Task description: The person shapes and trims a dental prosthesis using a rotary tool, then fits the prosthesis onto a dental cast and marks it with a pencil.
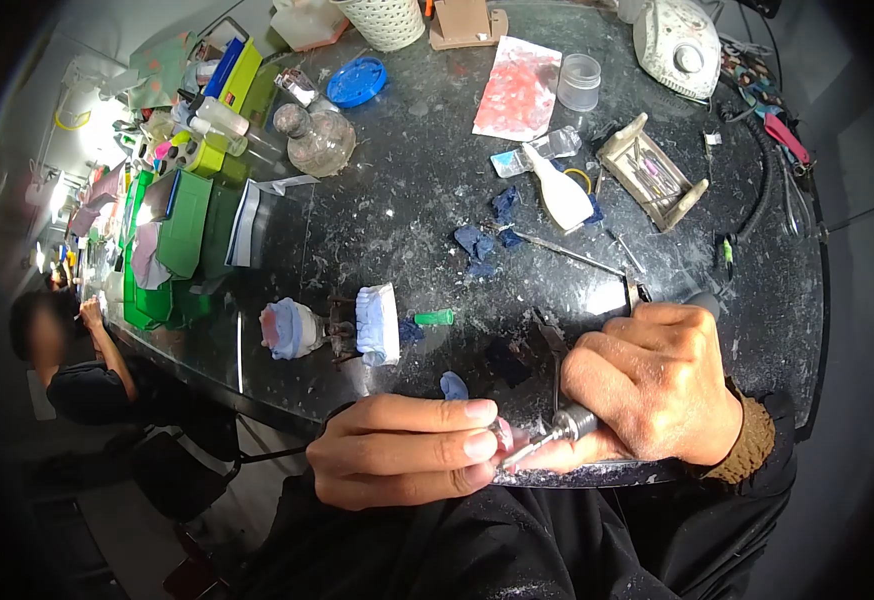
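Here, the left hand (397, 450) pinches a small pinkish piece (503, 433), fingers (437, 448) together; the right hand (652, 385) clasps a rotary tool (577, 421).

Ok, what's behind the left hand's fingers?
Beyond the fingertips of the left hand, part of a small pinkish piece shows near the tip of the rotary tool. The fingers cover anything further behind, and the thumb is hidden.

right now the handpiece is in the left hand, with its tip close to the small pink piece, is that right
Not quite: the head view shows the handpiece in the right hand, not the left hand. Its tip is indeed close to the small pink piece.
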A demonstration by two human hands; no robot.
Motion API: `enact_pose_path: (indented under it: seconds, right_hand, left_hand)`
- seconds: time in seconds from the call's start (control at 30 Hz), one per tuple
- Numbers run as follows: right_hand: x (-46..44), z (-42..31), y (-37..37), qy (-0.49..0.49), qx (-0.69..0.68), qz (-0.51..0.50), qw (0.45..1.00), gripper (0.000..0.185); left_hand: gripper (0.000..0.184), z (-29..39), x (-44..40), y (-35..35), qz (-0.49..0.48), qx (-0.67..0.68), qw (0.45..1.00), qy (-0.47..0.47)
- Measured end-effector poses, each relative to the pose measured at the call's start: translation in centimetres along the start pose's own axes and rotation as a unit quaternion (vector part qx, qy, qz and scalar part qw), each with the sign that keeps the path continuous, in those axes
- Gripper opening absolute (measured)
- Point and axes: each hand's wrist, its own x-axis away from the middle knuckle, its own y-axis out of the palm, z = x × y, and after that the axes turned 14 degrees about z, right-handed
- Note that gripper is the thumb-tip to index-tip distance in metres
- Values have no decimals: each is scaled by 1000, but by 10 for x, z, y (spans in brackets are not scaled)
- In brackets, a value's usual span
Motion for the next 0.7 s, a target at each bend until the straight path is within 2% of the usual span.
enact_pose_path:
  seconds: [0.07, 0.1, 0.17, 0.27, 0.33, 0.47, 0.57, 0.63, 0.7]
  right_hand:
    - [1, 3, 1, -41, -18, 5, 999, 51]
    - [1, 4, 2, -61, -28, 8, 998, 50]
    - [1, 2, 1, -30, -26, 8, 999, 50]
    - [1, 0, 2, 12, -31, 6, 999, 49]
    - [2, 0, 3, 23, -44, -2, 999, 49]
    - [5, 1, 5, -31, -36, 2, 999, 48]
    - [5, 4, 3, -78, -23, -1, 997, 47]
    - [2, 0, 1, -15, -23, -6, 1000, 47]
    - [0, -1, 0, 21, -30, -19, 999, 48]
  left_hand:
    - [15, 2, 9, 14, 106, 16, 994, -18]
    - [15, 2, 12, 16, 114, 21, 993, -20]
    - [16, 3, 16, 17, 131, 30, 991, -27]
    - [34, 3, -8, -5, -72, 1, 997, -21]
    - [34, 2, -6, -5, -63, 7, 998, -20]
    - [29, 3, 0, -2, -39, 2, 999, -20]
    - [30, 4, 3, -7, -57, -2, 998, -14]
    - [16, 4, 13, 13, 87, -2, 996, -21]
    - [10, 3, 16, 17, 135, -3, 991, -23]
